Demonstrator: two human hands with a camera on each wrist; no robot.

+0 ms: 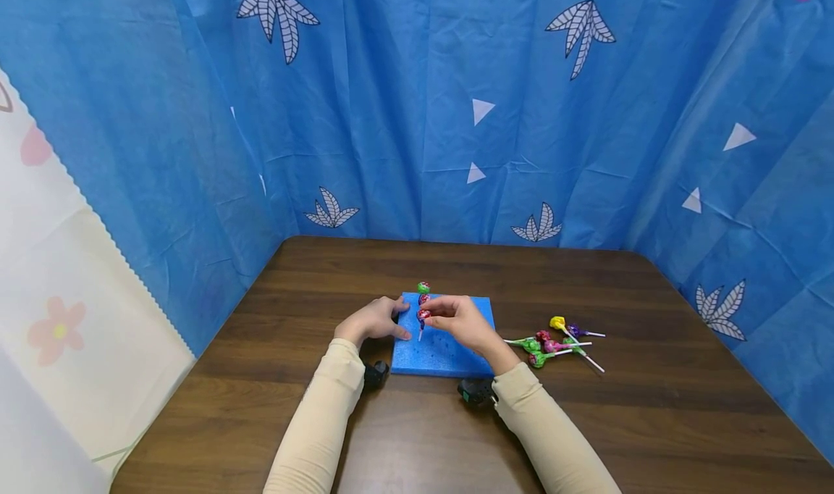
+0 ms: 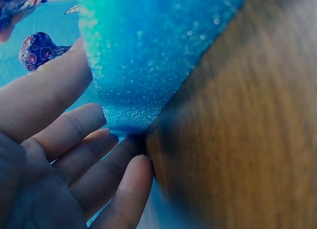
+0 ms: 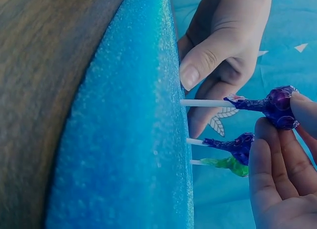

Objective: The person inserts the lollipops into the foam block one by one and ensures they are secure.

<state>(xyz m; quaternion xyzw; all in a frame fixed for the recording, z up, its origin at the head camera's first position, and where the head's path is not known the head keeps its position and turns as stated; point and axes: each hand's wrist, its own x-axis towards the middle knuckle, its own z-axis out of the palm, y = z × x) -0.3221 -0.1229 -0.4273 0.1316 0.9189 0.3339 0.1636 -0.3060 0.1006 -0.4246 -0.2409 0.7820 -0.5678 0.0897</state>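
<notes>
A blue foam block (image 1: 443,361) lies flat on the table. My right hand (image 1: 464,326) pinches the wrapped head of a purple lollipop (image 3: 280,109) between thumb and fingers; its white stick meets the top of the foam. Just beyond stand a second purple lollipop (image 3: 240,146) and a green lollipop (image 1: 423,287), both upright with sticks in the block. At the block's left edge rests my left hand (image 1: 374,321), its thumb on the top face and the other fingers extended along the side. Several small holes dot the foam's top.
Several loose lollipops in green, pink, yellow and purple wrappers, among them a yellow lollipop (image 1: 557,323), lie in a pile right of the block. Blue curtains (image 1: 456,117) hang behind the brown wooden table (image 1: 417,436). Dark devices are worn under both wrists.
</notes>
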